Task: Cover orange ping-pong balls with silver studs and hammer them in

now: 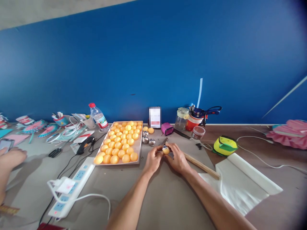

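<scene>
Both of my hands meet at the middle of the table around one small orange ball [166, 149] that is partly covered with something shiny. My left hand [153, 158] pinches it from the left, and my right hand [177, 158] closes on it from the right. A flat tray [139, 150] filled with several orange balls [120, 143] lies just left of my hands. Two silver-wrapped balls [148, 141] and two bare orange balls [148, 129] rest beside the tray's far right corner.
A white power strip [72, 188] with cables lies front left. A wooden stick [201, 165] and white sheet [240, 182] lie to the right. Water bottle [98, 117], jar [181, 118], red cup of tools [195, 120] and yellow-green object [225, 146] stand behind. Another person's hand [11, 159] holds a phone far left.
</scene>
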The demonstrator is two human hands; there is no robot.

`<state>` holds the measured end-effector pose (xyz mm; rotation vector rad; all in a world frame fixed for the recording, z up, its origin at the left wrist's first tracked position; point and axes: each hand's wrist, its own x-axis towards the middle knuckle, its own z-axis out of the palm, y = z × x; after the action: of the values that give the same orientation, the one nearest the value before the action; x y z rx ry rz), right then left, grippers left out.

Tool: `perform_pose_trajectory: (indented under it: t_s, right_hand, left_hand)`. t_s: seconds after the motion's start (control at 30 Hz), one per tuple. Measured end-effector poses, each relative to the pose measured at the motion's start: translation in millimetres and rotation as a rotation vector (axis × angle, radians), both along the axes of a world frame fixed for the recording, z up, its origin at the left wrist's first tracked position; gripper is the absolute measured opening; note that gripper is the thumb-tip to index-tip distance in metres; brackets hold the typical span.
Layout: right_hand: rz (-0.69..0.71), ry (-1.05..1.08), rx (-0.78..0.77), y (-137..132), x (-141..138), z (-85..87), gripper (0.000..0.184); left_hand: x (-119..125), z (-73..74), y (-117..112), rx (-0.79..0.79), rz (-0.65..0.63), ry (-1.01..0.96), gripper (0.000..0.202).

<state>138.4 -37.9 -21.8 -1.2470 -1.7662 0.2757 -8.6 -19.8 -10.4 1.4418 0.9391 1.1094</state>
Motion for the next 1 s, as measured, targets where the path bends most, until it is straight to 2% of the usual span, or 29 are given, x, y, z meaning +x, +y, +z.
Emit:
perform_pose_trajectory:
  t_s: [0.37, 0.63, 0.83, 0.93, 1.0]
  right_hand:
    - [-0.02, -0.053, -0.002, 1, 1, -8.4, 0.043]
    - [0.005, -0.097, 0.019, -3, -4, 3.3, 0.031]
    - [0.094, -0.129, 0.029, -7, -4, 9.5, 0.05]
    - [0.101, -0.116, -0.001, -8, -3, 9.1, 0.045]
    - [0.103, -0.11, -0.009, -8, -4, 9.0, 0.041]
  left_hand:
    - [0, -1.7, 0, -0.016, -0.005, -0.012, 0.024]
    - [0, 5.2, -4, 0.048, -0.101, 0.015, 0.038]
    - [-1, 10.6, -7, 0.083, -0.082, 0.081, 0.033]
    - [-2, 12.2, -9, 0.067, -0.071, 0.105, 0.036]
    - [-2, 12.2, -10, 0.001, -0.093, 0.077, 0.038]
